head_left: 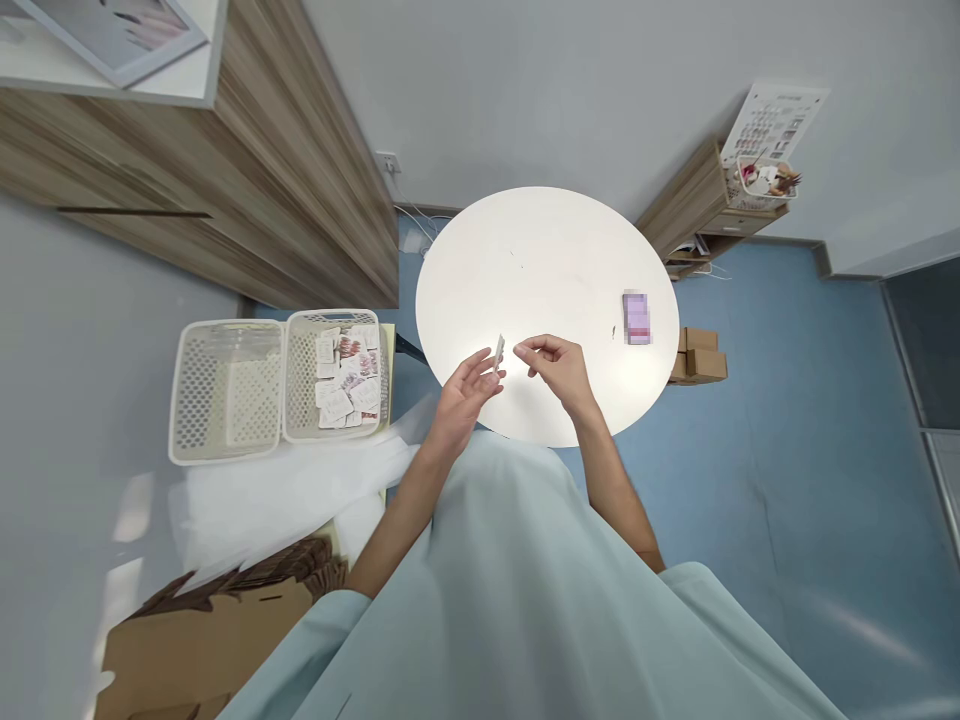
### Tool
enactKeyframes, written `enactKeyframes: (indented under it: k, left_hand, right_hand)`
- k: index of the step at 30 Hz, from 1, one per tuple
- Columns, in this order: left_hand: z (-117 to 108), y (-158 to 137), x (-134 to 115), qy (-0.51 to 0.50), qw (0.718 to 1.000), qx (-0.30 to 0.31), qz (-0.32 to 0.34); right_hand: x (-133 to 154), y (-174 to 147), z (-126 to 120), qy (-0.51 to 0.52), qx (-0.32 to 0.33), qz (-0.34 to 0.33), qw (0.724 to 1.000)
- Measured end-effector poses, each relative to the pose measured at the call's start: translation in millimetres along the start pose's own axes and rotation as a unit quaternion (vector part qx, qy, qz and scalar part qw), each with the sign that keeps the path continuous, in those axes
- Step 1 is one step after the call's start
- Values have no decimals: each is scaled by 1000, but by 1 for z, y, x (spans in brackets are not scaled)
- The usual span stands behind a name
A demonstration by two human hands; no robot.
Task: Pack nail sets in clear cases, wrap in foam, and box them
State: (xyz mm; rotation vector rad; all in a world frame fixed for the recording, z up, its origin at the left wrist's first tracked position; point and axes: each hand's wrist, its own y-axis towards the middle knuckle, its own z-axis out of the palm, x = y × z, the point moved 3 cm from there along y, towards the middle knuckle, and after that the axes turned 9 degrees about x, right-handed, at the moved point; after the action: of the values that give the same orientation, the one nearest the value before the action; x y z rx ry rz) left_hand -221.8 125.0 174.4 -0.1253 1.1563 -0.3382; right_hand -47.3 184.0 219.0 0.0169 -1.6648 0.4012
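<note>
Over the near part of the round white table [540, 225], my left hand [463, 402] holds a small white card [499, 353] on edge between thumb and fingers. The card is turned nearly side-on, so its face does not show; small dark bits stand out along its right side. Just right of the card and apart from it is my right hand [559, 368], its thumb and forefinger pinched together. Whatever those fingertips may hold is too small to make out. A purple, blurred flat item [637, 318] lies on the table's right side, with a tiny dark piece [613, 332] beside it.
To the left, a white plastic basket [300, 345] holds several printed cards [349, 380]; a second basket [180, 400] adjoins it. White plastic sheeting [277, 500] and an open cardboard box [202, 640] lie below. Brown boxes [706, 364] stand right of the table; a wooden cabinet [322, 170] rises behind left.
</note>
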Motion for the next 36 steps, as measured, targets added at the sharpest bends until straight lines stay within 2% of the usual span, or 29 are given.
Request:
enactKeyframes:
  k: [4,8,16,24,31,36]
  left_hand:
    - [-1,2,3,76,994,-64,51]
    - [-3,2,4,131,982,-105,81]
    - [-14,1,-4,130,973,-168,93]
    - [-15,3,-1,126,979,-148,65]
    - [-17,5,-1,179,969,-148,81]
    - [-11,8,-2,142,980,-129,58]
  right_hand:
    - [2,-1,10,-15,-3,-5,1000]
    - [-8,4,14,-26,-15,4,1000]
    - [-14,11,-3,-7,-26,21,999]
    - [-13,10,-10,-5,-7,16,1000]
    - [-11,9,-12,-20,22,-4,1000]
    - [-13,3,-5,3,51,8,999]
